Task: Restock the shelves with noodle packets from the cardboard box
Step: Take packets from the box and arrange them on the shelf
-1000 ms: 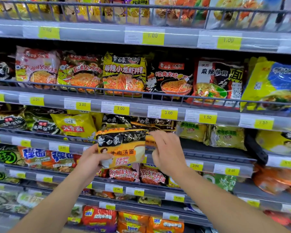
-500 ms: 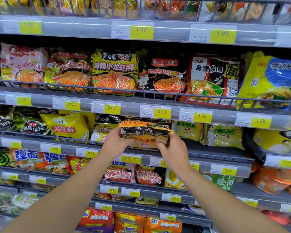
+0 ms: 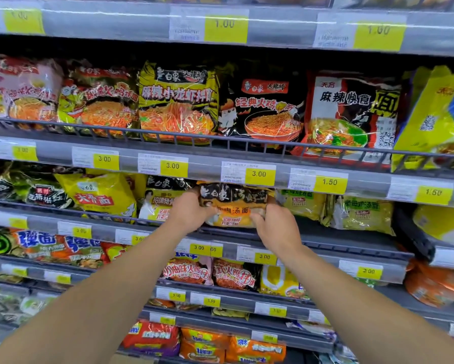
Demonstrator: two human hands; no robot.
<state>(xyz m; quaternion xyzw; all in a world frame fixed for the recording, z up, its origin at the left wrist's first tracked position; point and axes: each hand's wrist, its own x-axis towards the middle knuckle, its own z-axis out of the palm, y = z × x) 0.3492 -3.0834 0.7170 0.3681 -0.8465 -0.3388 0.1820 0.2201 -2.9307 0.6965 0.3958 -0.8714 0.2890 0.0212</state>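
At the third shelf's [image 3: 351,245] front lip, I hold the black-and-orange crinkly plastic noodle packet [image 3: 235,206], long axis horizontal; left hand [image 3: 190,212] and right hand [image 3: 277,227] pinch its opposite ends, equally near, slot directly behind.

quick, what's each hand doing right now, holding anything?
Left hand: grips the left end of the orange and black noodle packet at the shelf.
Right hand: grips the same packet's right end.

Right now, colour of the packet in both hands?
Black top band over orange-yellow, on the noodle packet; head view, the only one.
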